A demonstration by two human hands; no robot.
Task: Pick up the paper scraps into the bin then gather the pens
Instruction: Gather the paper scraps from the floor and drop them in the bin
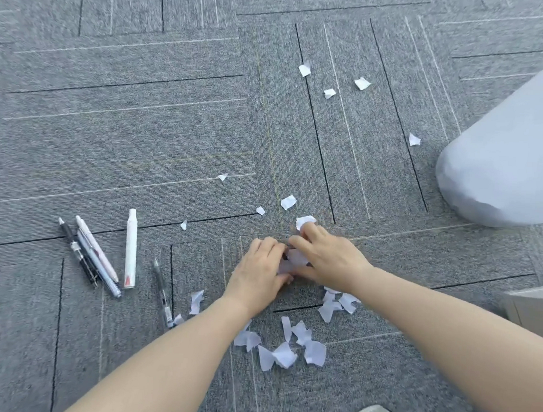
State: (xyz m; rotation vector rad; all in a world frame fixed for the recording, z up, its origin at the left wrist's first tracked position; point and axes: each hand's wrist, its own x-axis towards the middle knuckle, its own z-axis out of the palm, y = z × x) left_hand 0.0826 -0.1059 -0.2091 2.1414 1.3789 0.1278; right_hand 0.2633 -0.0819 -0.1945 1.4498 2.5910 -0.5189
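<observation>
Both hands meet on the grey carpet [142, 138]: the left hand [257, 277] and right hand [327, 258] gather paper scraps [296, 258] between them. More scraps [284, 354] lie at six o'clock, pens [90, 255] at nine, and a pale bin [508, 160] at two.

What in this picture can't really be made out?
Head view only:
- Scraps between the left hand and right hand: fingers cover them, so their count is unclear.
- Pale bin: cut off by the right edge, opening unseen.
- Box-like thing: cropped at the right edge.
- Clear pen: lower end hidden by the left forearm.
- Print on the white marker: too small.
</observation>
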